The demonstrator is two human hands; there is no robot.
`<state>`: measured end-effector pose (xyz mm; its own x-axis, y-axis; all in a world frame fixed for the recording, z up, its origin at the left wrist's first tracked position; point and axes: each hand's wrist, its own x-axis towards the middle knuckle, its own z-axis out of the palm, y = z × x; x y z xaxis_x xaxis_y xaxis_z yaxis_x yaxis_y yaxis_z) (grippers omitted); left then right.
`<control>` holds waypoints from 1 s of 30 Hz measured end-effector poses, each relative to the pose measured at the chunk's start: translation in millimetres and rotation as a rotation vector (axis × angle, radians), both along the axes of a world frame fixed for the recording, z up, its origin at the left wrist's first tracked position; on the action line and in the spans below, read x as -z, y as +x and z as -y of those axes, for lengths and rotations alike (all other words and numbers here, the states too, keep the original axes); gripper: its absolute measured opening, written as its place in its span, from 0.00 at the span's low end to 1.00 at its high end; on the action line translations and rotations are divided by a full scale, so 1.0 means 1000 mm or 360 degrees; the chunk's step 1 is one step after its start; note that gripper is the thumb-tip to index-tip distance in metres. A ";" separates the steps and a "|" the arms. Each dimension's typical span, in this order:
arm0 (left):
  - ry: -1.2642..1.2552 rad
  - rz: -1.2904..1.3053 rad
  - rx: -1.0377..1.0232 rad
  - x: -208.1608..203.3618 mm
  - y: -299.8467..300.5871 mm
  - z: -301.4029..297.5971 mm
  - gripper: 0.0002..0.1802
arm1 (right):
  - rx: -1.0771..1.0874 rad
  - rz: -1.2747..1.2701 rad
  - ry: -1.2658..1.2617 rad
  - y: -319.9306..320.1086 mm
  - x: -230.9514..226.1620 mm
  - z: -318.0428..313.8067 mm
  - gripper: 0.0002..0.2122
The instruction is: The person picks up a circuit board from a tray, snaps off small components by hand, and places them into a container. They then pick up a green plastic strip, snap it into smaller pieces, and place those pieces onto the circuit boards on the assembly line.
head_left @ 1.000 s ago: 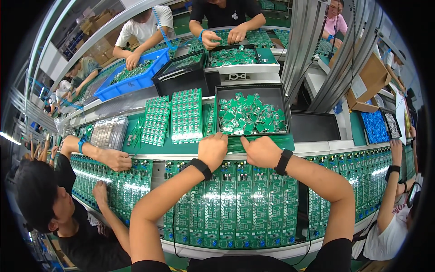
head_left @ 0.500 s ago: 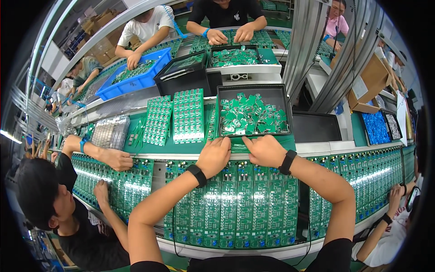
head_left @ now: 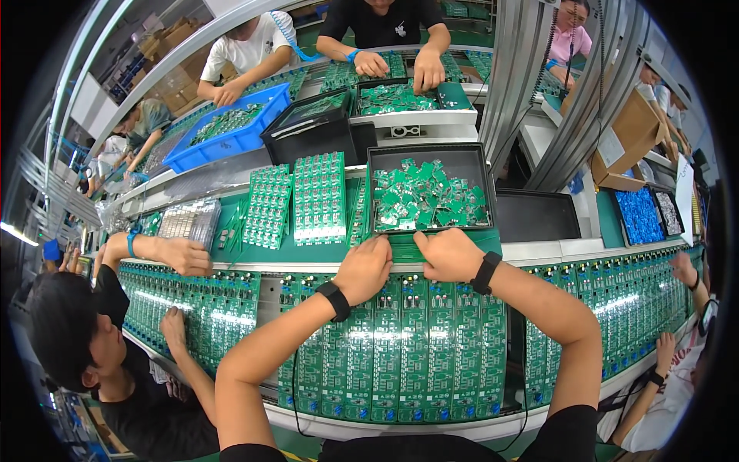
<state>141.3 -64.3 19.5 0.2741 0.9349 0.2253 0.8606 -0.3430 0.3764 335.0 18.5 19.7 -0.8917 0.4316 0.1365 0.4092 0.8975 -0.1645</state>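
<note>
Both of my hands are at the front edge of a black tray (head_left: 431,153) holding a heap of small green circuit boards (head_left: 431,194). My left hand (head_left: 365,269) has its fingers curled together by the tray's near left corner. Opposite it, my right hand (head_left: 453,256) is closed, with its index finger and thumb toward the tray edge. Thin green strips (head_left: 405,251) lie in the gap between the hands. What the fingertips grip, if anything, is hidden. Beneath my wrists runs a row of long green circuit boards (head_left: 394,346) carrying small components.
Panels of small boards (head_left: 320,197) lean left of the tray; an empty-looking black tray (head_left: 537,215) sits right of it. A blue bin (head_left: 231,127) stands farther back. Metal posts (head_left: 573,115) rise at right. A co-worker's hand (head_left: 185,256) is near my left; others work across the line.
My hands have barely moved. At left, a co-worker's hand has shifted left; across the line, another's hand has moved to the board-filled tray. A co-worker's hands at right have also moved.
</note>
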 end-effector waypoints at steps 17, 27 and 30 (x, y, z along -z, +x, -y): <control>-0.0112 0.0091 0.0115 -0.002 -0.007 -0.006 0.09 | -0.0030 -0.0058 0.0102 -0.006 -0.002 0.002 0.15; -0.0108 0.0215 0.0020 -0.036 -0.025 0.011 0.08 | 0.0088 0.0164 -0.0022 -0.014 -0.009 0.002 0.10; -0.0131 0.0226 -0.0013 -0.040 -0.029 0.014 0.08 | 0.0023 0.0210 -0.0071 -0.014 -0.012 -0.002 0.07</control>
